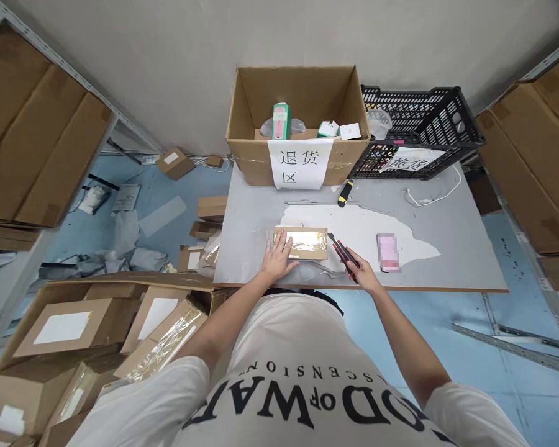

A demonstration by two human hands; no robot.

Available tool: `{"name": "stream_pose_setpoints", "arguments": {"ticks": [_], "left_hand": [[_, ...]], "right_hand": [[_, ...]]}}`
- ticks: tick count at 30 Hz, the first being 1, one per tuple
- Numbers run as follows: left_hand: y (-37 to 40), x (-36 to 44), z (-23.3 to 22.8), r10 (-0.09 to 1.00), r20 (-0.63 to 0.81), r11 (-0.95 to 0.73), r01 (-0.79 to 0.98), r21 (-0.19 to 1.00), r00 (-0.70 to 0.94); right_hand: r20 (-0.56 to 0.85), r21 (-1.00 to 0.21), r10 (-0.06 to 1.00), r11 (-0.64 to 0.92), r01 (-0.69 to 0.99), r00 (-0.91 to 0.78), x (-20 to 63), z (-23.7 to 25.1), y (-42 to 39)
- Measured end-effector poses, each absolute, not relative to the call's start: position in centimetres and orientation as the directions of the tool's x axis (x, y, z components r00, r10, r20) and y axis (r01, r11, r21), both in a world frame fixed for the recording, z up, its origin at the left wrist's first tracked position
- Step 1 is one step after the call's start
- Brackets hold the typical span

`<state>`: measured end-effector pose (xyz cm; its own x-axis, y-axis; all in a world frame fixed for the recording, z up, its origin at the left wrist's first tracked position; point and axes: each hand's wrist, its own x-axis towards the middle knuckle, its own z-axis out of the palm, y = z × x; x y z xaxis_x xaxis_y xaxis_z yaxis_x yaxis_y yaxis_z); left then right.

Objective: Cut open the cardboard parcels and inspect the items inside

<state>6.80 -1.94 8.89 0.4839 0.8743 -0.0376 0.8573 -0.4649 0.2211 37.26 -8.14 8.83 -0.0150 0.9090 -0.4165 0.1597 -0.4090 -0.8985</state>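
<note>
- The small parcel (302, 243) lies near the front edge of the desk (447, 217), left of the middle
- Left hand (277, 256) rests flat and spread on the parcel's left end, pinning it
- Right hand (361, 270) grips a box cutter (342, 253), tip at the parcel's right end
- It looks like the opening cut; the blade needs a shallow, steady line along the tape

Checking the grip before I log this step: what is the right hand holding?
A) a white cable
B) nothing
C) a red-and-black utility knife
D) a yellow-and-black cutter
C: the right hand grips a red-and-black utility knife, its tip at the small parcel.
</note>
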Motion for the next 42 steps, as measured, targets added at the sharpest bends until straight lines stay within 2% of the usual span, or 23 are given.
{"name": "stream_pose_setpoints", "arguments": {"ticks": [14,32,42], "left_hand": [[-1.6,7.3,7.3,0.885,-0.086,-0.427,0.872,0.241,0.457],[-1.5,7.4,6.5,0.898,-0.104,-0.384,0.879,0.284,0.427],[-1.5,7.3,6.9,0.894,-0.101,-0.391,0.871,0.297,0.436]], "right_hand": [[-0.527,-0.843,0.846,-0.507,0.179,-0.083,38.2,10.5,-7.4],[-0.543,-0.820,0.817,-0.465,0.334,-0.196,39.8,12.4,-9.4],[-0.538,-0.828,0.827,-0.483,0.284,-0.164,39.1,11.4,-12.2]]}}
